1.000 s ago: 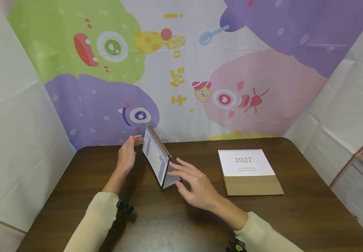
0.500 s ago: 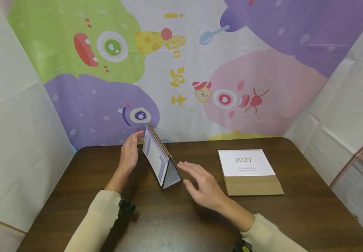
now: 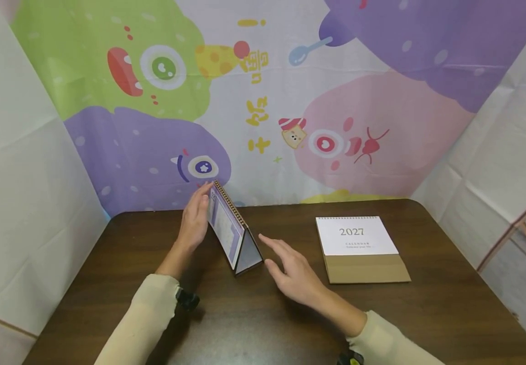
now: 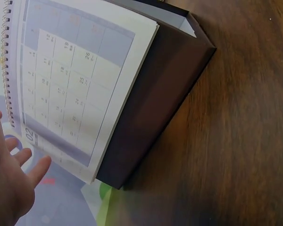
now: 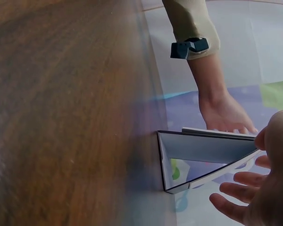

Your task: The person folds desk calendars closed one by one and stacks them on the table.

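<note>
A tent-shaped desk calendar [image 3: 225, 223] with a spiral along its top stands left of the table's middle. Its month page [image 4: 66, 89], with a lilac border and the number 02, faces left above a dark base [image 4: 146, 99]. My left hand [image 3: 194, 220] is beside that page, its fingers loosely extended and the fingertips at the far upper corner. On the other side, my right hand [image 3: 297, 279] hovers with relaxed, spread fingers and holds nothing. The calendar's hollow triangular end [image 5: 193, 150] shows in the right wrist view, between both hands.
A second desk calendar [image 3: 359, 235], white with "2027" over a kraft-brown base, stands on the right. The dark wooden table [image 3: 226, 324] meets a cartoon-printed cloth [image 3: 263, 177] at the back. White sheets [image 3: 21, 177] hang at both sides.
My left hand has moved right and away from me, up to the calendar's far upper corner. My right hand has drawn back rightward from its near end. Both calendars stay in place.
</note>
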The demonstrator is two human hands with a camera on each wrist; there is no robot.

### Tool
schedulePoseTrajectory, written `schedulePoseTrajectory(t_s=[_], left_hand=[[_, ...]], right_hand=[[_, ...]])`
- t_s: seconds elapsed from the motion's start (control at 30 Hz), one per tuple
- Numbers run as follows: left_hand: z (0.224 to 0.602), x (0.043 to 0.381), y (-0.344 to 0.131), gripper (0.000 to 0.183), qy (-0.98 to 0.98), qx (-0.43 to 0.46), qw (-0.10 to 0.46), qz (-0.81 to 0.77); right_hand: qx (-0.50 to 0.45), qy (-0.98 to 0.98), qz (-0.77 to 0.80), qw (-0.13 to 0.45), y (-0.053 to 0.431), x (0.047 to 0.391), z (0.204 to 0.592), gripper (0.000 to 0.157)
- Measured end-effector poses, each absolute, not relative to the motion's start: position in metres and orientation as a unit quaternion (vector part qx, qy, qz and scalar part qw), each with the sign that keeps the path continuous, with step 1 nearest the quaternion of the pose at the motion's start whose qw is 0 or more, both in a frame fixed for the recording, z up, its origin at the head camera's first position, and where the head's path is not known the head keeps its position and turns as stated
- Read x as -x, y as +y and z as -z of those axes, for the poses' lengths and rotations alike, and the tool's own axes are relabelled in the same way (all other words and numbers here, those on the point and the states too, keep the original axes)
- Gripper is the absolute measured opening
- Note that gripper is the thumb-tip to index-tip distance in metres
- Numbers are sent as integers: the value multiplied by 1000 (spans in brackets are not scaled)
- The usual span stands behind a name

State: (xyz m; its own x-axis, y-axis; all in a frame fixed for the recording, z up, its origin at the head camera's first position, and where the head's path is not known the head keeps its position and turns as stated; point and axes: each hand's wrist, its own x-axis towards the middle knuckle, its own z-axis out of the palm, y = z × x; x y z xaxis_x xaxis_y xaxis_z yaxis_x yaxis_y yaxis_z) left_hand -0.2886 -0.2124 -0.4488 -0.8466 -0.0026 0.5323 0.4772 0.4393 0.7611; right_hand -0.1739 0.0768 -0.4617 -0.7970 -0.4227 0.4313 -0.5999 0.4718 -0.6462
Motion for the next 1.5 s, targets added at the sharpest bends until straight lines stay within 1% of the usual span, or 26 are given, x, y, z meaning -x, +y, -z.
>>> schedulePoseTrajectory(t_s=[0.2, 0.37, 0.5, 0.73, 0.97, 1.2, 1.5], left_hand=[[447, 287, -208, 48, -815, 155, 234, 507], [445, 288, -206, 49, -817, 158, 236, 502], [445, 289, -205, 48, -821, 162, 233, 496], [447, 289, -205, 48, -834, 162, 203, 487], [448, 288, -203, 48, -834, 165, 194, 489], [450, 287, -201, 47, -830, 166, 199, 495], [450, 285, -200, 47, -829, 163, 199, 497]], right_hand=[[-300, -854, -417, 84, 74, 173, 465, 57], [-297, -855, -419, 77, 71, 173, 466, 57], [-299, -855, -415, 81, 68, 175, 466, 56], [-303, -855, -414, 81, 66, 176, 466, 56], [-302, -853, -416, 90, 65, 177, 468, 57], [-297, -854, -415, 97, 64, 177, 469, 58], [-287, -854, -425, 87, 62, 177, 470, 57]])
